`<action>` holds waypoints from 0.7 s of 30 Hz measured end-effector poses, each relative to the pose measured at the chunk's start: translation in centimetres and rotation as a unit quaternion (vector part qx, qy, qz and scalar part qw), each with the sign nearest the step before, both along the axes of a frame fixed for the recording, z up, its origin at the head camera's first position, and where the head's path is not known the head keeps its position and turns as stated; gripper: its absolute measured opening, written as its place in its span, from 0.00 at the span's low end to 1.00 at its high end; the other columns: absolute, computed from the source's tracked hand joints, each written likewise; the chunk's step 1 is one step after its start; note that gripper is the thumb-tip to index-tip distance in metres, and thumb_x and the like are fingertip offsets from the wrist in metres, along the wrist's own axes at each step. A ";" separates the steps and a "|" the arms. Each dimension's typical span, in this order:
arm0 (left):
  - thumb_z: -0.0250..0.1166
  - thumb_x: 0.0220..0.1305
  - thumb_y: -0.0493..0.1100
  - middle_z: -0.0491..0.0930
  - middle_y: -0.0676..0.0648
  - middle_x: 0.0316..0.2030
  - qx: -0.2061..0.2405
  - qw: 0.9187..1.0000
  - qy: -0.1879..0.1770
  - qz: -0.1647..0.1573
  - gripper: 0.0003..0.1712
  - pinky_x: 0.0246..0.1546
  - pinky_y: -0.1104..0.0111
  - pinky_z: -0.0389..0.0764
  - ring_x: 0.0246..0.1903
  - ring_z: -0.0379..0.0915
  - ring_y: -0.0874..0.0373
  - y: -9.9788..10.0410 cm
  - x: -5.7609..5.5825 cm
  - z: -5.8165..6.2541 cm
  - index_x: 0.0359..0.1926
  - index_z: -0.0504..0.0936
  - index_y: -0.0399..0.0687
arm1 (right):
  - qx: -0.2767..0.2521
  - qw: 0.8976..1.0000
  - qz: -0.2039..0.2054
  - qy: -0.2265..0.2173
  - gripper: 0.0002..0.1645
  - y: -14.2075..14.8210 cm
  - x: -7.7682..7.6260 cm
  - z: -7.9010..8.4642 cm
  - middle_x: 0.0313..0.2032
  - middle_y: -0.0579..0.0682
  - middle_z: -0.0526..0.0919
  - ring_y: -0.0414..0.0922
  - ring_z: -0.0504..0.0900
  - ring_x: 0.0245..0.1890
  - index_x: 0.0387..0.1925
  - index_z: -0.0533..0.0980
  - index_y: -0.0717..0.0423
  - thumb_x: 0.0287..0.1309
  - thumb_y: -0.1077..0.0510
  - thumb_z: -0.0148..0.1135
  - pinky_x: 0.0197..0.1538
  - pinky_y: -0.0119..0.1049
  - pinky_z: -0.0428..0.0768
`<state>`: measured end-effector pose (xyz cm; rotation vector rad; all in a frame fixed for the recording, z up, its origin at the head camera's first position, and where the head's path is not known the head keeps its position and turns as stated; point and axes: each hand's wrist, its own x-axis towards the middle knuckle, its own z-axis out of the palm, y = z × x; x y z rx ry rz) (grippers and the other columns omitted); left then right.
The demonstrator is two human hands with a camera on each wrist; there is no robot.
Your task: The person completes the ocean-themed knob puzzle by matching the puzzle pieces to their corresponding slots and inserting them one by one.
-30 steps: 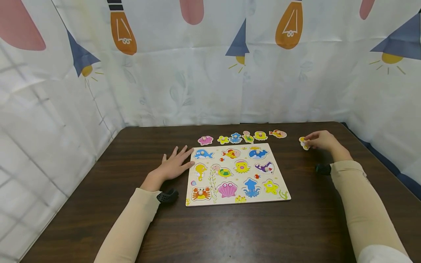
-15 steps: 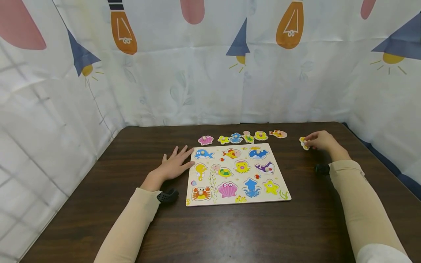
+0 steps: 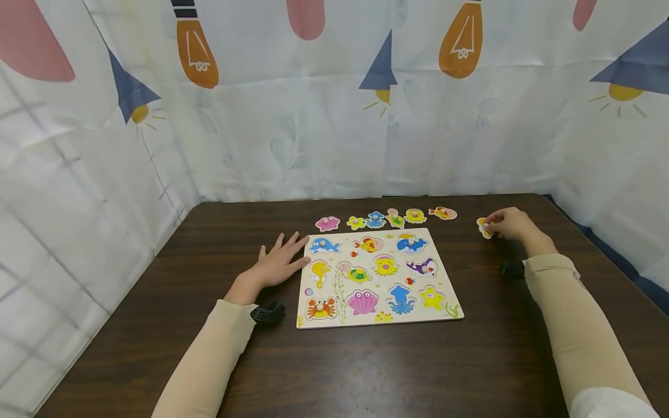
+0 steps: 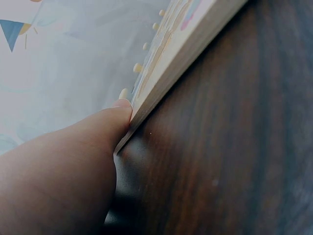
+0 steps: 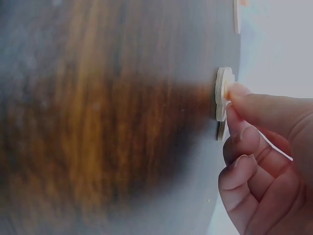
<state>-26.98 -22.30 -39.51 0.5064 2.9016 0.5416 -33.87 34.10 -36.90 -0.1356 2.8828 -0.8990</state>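
Note:
My left hand (image 3: 274, 265) lies with fingers spread at the upper left edge of a wooden peg puzzle board (image 3: 378, 318). In the left wrist view the thumb touches the side of the board (image 4: 166, 83). At the right of the table my right hand (image 3: 514, 225) pinches a yellow-and-white puzzle piece (image 3: 482, 228) by its knob. Thumb and index finger meet at the piece (image 5: 221, 95) in the right wrist view, with the other fingers curled below. The fingers partly hide its shape. Knobbed whale (image 3: 411, 245) and crab (image 3: 321, 308) pieces sit in the board.
Behind the board several loose pieces form a row, from a pink shell (image 3: 327, 223) and a yellow star (image 3: 356, 223) to a fish (image 3: 443, 213) at the right. A dark wooden table (image 3: 387, 371) carries everything. A printed white curtain (image 3: 334, 133) hangs along its back and sides.

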 end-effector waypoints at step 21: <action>0.50 0.78 0.64 0.41 0.39 0.81 0.006 1.000 0.002 -0.003 0.42 0.66 0.27 0.29 0.78 0.27 0.33 -0.1 0.0 -0.3 0.83 0.49 0.55 | 0.037 0.997 0.044 0.052 0.19 -2.0 1.5 2.1 0.33 0.56 0.86 0.50 0.79 0.30 0.50 0.78 0.74 0.72 0.58 0.60 0.33 0.43 0.78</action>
